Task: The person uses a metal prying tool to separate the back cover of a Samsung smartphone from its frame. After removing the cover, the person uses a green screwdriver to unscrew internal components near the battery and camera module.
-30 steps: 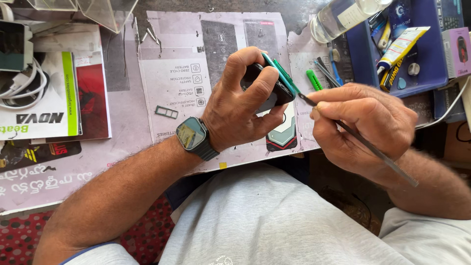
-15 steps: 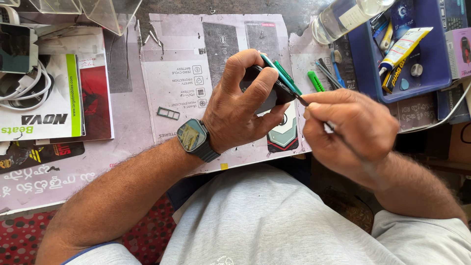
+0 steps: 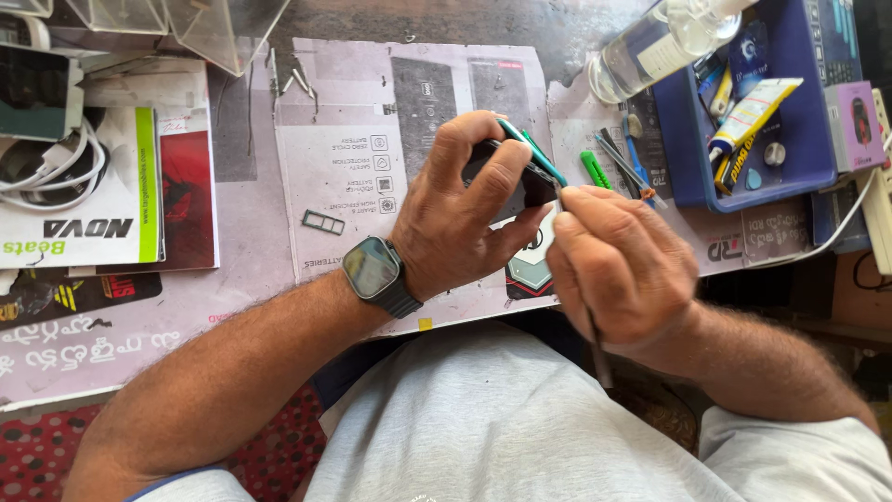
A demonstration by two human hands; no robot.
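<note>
My left hand [image 3: 465, 214] grips a dark phone with a green edge [image 3: 530, 163], held on its side above the worktable. A smartwatch [image 3: 373, 270] sits on that wrist. My right hand [image 3: 618, 270] is closed around a thin metal tool [image 3: 595, 344] whose tip touches the phone's edge; the shaft runs back past my palm toward my lap. A small SIM tray [image 3: 323, 221] lies on the paper mat left of my left hand.
A blue tray [image 3: 818, 139] with a yellow glue tube [image 3: 748, 116] and small parts stands at the right, a clear bottle [image 3: 650, 46] behind it. Green-handled tools [image 3: 595, 167] lie beside it. Boxes and a white cable [image 3: 56, 167] are at the left.
My right hand has shifted left and closer to the phone, turning so the tool shaft now points down toward my lap. The left hand keeps its hold on the phone.
</note>
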